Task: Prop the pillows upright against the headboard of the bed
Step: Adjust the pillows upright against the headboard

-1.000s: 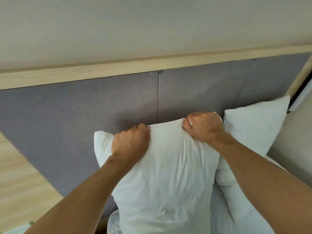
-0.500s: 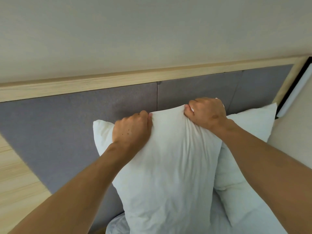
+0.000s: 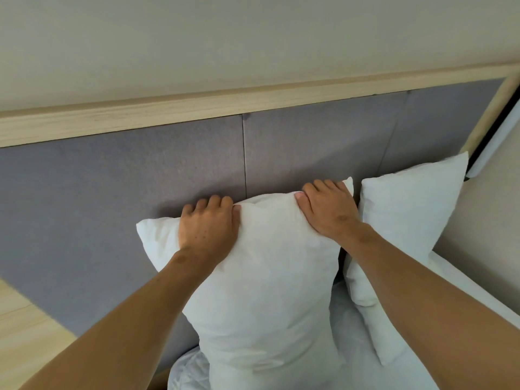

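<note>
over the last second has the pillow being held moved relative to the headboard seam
Yes. The held pillow has shifted right against the headboard seam, and both hands, left and right, went with it.

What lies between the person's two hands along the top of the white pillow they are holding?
In the head view, only the white pillow's bulging top edge lies between the left hand and right hand.

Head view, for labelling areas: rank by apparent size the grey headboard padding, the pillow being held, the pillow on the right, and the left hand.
1. Grey headboard padding
2. Held pillow, nearer the camera
3. Right pillow, partly hidden, so unsure against the held one
4. Left hand
</note>
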